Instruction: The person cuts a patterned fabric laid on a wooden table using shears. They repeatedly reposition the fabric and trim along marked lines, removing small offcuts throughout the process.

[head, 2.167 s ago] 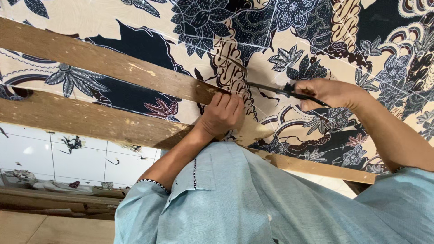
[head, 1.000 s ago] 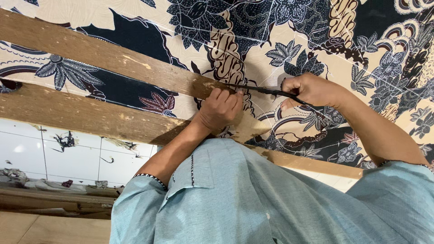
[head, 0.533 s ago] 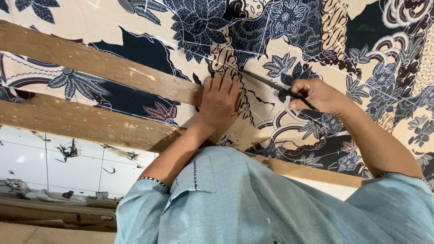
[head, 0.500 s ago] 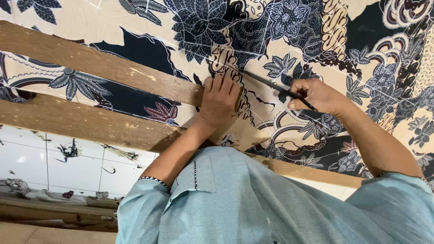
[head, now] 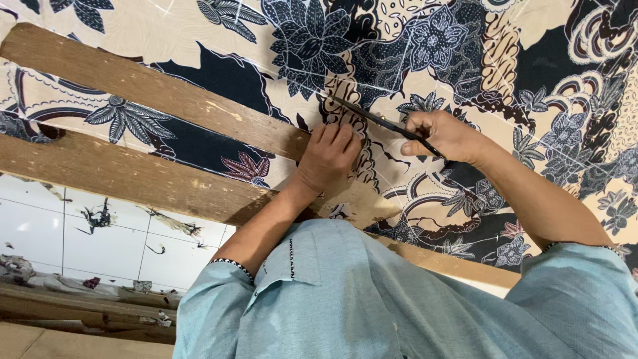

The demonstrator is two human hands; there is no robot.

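Observation:
My left hand (head: pixel 329 156) lies flat, palm down, on a batik cloth (head: pixel 425 53) patterned in cream, navy and brown, pressing it against a wooden slat (head: pixel 153 100). My right hand (head: pixel 446 135) is just to its right and grips dark scissors (head: pixel 379 121). Their thin blades point up and to the left over the cloth, with the tips above my left fingertips. Both arms wear light blue short sleeves (head: pixel 372 299), which fill the bottom of the head view.
A second wooden slat (head: pixel 119 173) runs parallel below the first, and a third (head: pixel 452 262) passes under my arms. At lower left is a white tiled floor (head: pixel 100 239) strewn with small cloth scraps, and wooden boards (head: pixel 73 312) lie along its edge.
My left hand has slid up the cloth and flattened. My right hand has swung the scissors so the blades reach further up and left across the fabric.

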